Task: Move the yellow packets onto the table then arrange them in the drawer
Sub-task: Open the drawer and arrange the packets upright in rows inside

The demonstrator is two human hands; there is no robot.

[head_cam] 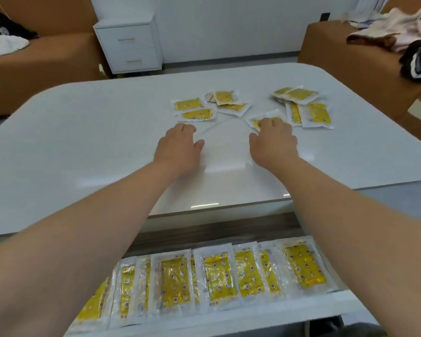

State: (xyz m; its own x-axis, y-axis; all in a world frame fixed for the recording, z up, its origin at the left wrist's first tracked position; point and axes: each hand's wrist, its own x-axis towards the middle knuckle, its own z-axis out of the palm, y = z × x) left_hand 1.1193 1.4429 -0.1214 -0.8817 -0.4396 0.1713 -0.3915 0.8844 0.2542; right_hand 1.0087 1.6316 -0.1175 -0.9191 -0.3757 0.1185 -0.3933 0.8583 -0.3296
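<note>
Left hand [178, 144]: lying knuckles up on the table [83, 142], fingers curling down at the left edge of a clear plastic sheet [225, 147]; whether it is pinching the sheet or only touching it is not showing

Right hand [272, 139]: lying knuckles up at the sheet's right edge, fingertips curling onto one yellow packet [255, 123]; whether it is gripping or only pressing cannot be told

Clear plastic sheet: lying flat between the two hands, touching both

Yellow packet: sitting under the right fingertips, mostly hidden by them

Loose packets, three groups on the table:
- two [192, 109] lying just beyond the left hand's knuckles
- a small overlapping pile [229, 98] lying beyond the gap between the hands
- a larger pile [304, 105] lying beyond and to the right of the right hand

Row of packets [216, 273]: lying in the open drawer [301, 305], overlapping side by side, behind the hands and beneath both forearms

Surroundings: a white cabinet [129, 45] standing far beyond the left hand; brown sofas [46, 59] flanking it; clothes [399, 27] lying on the right one
</note>
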